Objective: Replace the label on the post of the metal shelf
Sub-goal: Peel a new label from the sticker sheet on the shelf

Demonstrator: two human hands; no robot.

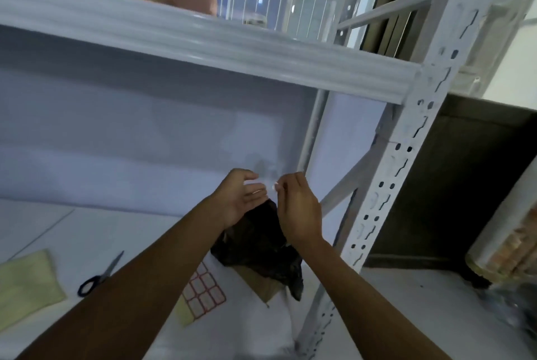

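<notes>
Both forearms reach up from the bottom edge toward the middle of my view. My left hand (pixel 242 197) is open, palm turned right, fingers loosely spread. My right hand (pixel 296 208) faces it, close beside, thumb and forefinger pinched; something small and pale shows at the tips, but I cannot tell whether it is a label. Below the hands a black plastic bag (pixel 261 246) lies on the shelf surface (pixel 101 232), over a brown piece of cardboard (pixel 261 284). Left of that sits a sheet of red-bordered labels (pixel 205 290), then blue-handled scissors (pixel 100 274) and a yellow-green cloth (pixel 26 284). At right, well apart from both hands, the white perforated post (pixel 404 162) rises.
</notes>
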